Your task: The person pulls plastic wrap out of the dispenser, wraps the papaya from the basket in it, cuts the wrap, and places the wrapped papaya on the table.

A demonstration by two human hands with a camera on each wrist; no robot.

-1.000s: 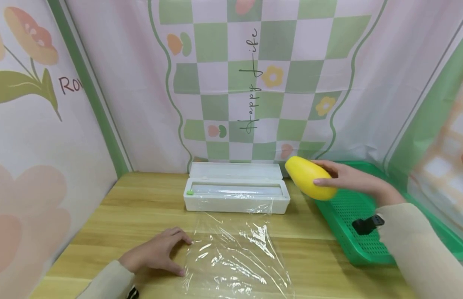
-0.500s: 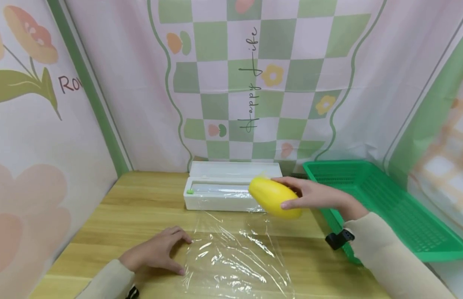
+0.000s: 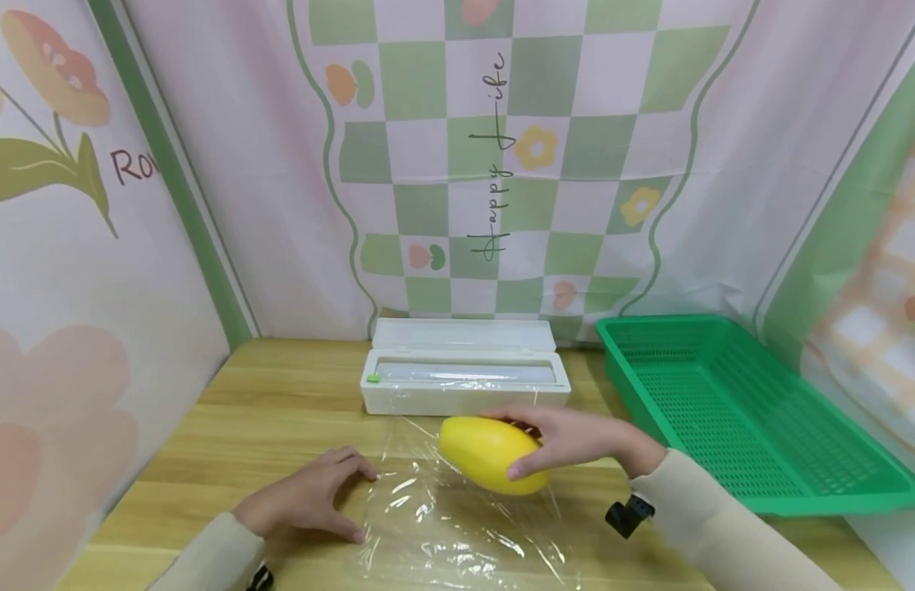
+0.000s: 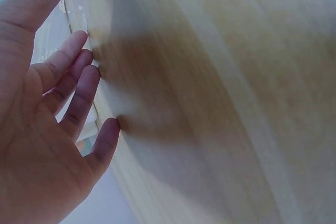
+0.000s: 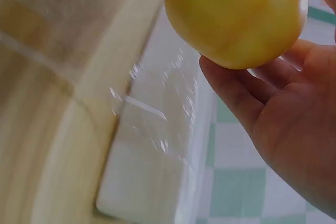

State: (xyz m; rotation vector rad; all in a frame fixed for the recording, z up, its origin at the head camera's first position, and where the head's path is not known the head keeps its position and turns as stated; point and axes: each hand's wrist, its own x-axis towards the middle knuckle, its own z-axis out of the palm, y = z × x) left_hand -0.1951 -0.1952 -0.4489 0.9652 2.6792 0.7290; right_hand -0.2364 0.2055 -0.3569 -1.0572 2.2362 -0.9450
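Right hand [image 3: 564, 439] clamped round a yellow fruit [image 3: 487, 455], thumb on the near side and fingers over the far side, a person holds it tilted above a sheet of clear film [image 3: 457, 550], apparently clear of it. Left hand [image 3: 313, 492] lies low at the film's left edge, fingers spread and thumb apart, grasping nothing; whether its fingertips press the film or just the wooden table [image 3: 265, 386] beside it, the views do not settle. The film runs from the open white box [image 3: 464, 402] toward the person, creased and shiny. Several things could go wrong from here. The fruit looks smooth and rounded, and the grip sits toward one end, so it might twist or slip out and, if dropped, roll and drag the film along. Should the left fingers be bearing only lightly, any sideways brush could slide that edge, fold it over and make it cling to itself. Because the sheet seems joined to the roll, a tug might also draw out more film or shift the box. The green basket [image 3: 723, 427] stands well apart, to the right.
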